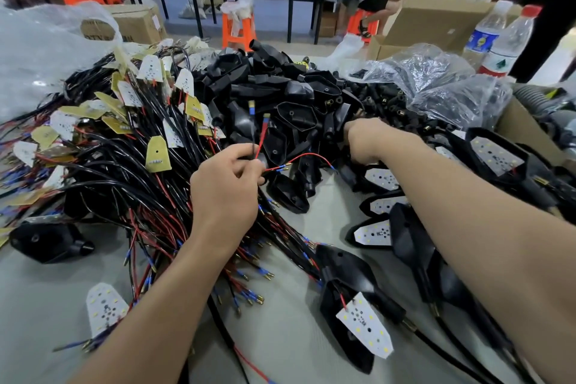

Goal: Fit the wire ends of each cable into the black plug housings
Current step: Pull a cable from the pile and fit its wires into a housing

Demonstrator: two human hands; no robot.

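My left hand (224, 193) sits at the centre of my view with its fingers curled. Thumb and forefinger pinch two thin red wires (261, 140). One wire rises toward twelve o'clock and ends in a small yellow-and-blue crimped terminal (266, 118). The other arcs out toward three o'clock as a red loop (308, 154) and drops among the housings there.

My right hand (364, 140) is at about two o'clock from the left one, knuckles up, fingers bent down into the heap of glossy black plastic plug housings (280, 87). The fingertips are buried, so I cannot tell whether they grip anything.

That heap fills the table from twelve to two o'clock. The tangle of black cables (140, 184), with red and blue wire ends and white and yellow tag-shaped circuit boards, spreads from seven to eleven o'clock, passing under my left wrist.

At five o'clock lies a black housing (343, 271) with a white LED board (364, 324) wired to it by a red lead. More such pieces lie at three to four o'clock, beside my right forearm. One loose black housing (46, 243) lies alone at eight o'clock on the pale grey tabletop (296, 327).

A crumpled clear plastic bag (436, 81) lies at two o'clock, with two clear water bottles (505, 40) just behind it.
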